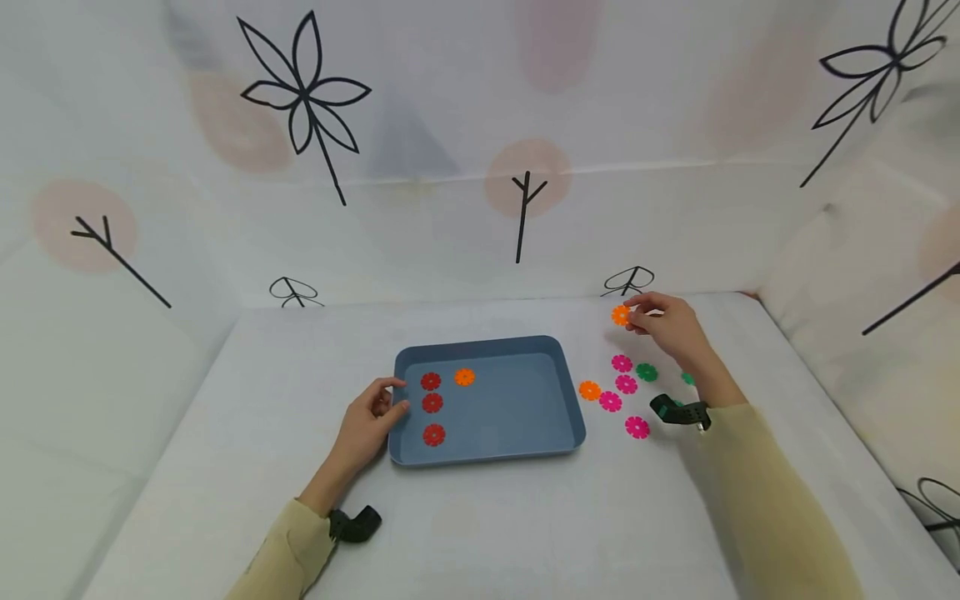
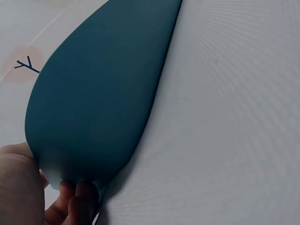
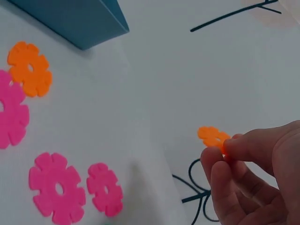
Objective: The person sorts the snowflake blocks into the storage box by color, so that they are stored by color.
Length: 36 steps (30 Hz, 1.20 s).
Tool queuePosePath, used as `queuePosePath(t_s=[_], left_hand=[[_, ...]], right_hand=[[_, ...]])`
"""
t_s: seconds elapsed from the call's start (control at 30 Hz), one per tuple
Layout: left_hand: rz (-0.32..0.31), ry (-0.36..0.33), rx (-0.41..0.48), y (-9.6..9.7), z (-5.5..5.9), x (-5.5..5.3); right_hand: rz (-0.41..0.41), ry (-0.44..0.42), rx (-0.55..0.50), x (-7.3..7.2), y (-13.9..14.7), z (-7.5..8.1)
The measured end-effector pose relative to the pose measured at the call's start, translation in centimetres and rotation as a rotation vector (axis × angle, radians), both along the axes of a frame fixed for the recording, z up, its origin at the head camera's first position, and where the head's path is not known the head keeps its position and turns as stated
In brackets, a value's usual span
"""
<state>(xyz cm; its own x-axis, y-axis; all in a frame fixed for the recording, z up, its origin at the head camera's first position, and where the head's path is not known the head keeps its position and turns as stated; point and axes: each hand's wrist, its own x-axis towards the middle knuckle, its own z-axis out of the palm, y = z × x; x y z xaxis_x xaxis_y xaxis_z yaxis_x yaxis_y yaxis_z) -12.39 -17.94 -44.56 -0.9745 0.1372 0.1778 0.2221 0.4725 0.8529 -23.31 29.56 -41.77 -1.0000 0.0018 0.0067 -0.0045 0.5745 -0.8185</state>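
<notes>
My left hand (image 1: 363, 425) grips the left rim of a blue-grey rectangular tray (image 1: 517, 417), its thumb at the rim. In the left wrist view, curled fingertips (image 2: 84, 190) meet the tray's edge. Inside the tray, three red flower-shaped plastic discs (image 1: 432, 402) form a column at the left, and one orange disc (image 1: 465, 377) lies right of the top one. Beyond the tray's far right corner, my right hand (image 1: 671, 329) pinches another orange flower-shaped disc (image 3: 213, 136) between thumb and fingertips, raised over the table.
Right of the tray lie several pink discs (image 1: 626, 384), an orange disc (image 1: 590, 390) and green discs (image 1: 647, 372), some partly hidden by my right wrist. White cloth (image 1: 480, 525) covers the table. A patterned cloth wall (image 1: 435, 233) stands behind it.
</notes>
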Motion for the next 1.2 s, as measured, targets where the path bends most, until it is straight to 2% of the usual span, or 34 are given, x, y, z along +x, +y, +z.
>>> queuePosePath(t_s=[0.2, 0.37, 0.57, 1.03, 1.2], left_hand=[[0.004, -0.004, 0.000, 0.1, 0.3, 0.1], [0.004, 0.003, 0.004, 0.0, 0.2, 0.1], [0.007, 0.005, 0.002, 0.0, 0.2, 0.2], [0.007, -0.005, 0.008, 0.1, 0.2, 0.2], [0.005, -0.009, 0.017, 0.0, 0.1, 0.1]], right_hand=[[0.089, 0.030, 0.007, -0.4, -2.0, 1.5], [0.160, 0.017, 0.023, -0.9, -3.6, 2.1], [0.251, 0.005, -0.015, -1.2, -5.4, 2.6], [0.382, -0.043, -0.026, -1.4, -10.9, 1.8], [0.467, -0.074, -0.057, -1.3, -12.7, 1.3]])
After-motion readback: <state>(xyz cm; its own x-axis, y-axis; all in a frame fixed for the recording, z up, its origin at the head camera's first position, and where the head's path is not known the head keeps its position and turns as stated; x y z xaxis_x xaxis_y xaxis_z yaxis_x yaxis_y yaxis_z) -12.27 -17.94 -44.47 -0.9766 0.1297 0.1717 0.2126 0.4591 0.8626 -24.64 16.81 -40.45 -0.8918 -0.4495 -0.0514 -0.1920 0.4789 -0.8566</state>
